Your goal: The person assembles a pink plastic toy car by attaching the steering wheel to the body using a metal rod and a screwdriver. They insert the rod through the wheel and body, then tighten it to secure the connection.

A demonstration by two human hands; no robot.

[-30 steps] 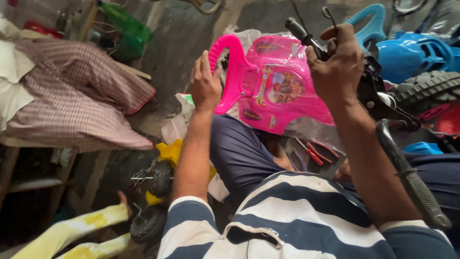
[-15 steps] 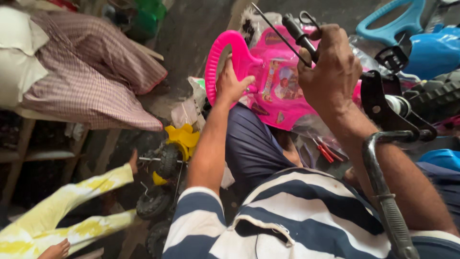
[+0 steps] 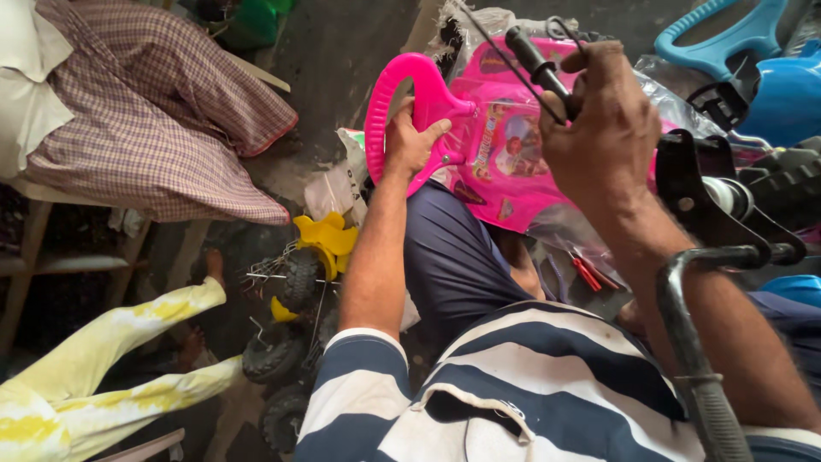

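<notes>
Left hand point(image 3: 412, 141): closed around the looped handle of the pink plastic ride-on toy body point(image 3: 505, 145), thumb across the bar, fingers wrapped behind it; the hold looks meant to steady the shell against the lap.
Right hand point(image 3: 603, 128): clenched on a black-handled tool point(image 3: 537, 62), raised above the pink shell; what its working end touches is hidden behind the fist.
Pink toy body: resting across the person's thigh, tilted toward the chest, so both hands can reach it; a smooth, glossy moulded shell with rounded edges and a colourful picture sticker on its face.
Clear plastic wrap point(image 3: 676, 94): crinkled film lying around the far side of the shell, apparently its loose packaging.
Dark metal handlebar point(image 3: 684, 342): a curved tube with a ribbed black grip, rising at the lower right beside the right forearm, joined to a black bracket point(image 3: 693, 184).
Blue toy body point(image 3: 770, 68): the same moulded shape in blue, set aside at the upper right, apart from the work.
Small black wheels point(image 3: 286, 342): knobbly rubbery tyres on thin wire axles, heaped on the floor with a yellow plastic part point(image 3: 325, 239).
Red-handled pliers point(image 3: 590, 272): lying on the floor below the pink shell, near the knee.
Checked cloth point(image 3: 154, 111): soft woven fabric draped over a wooden stool at the left.
Second person point(image 3: 111, 359): legs in pale yellow trousers, bare foot near the wheels.
</notes>
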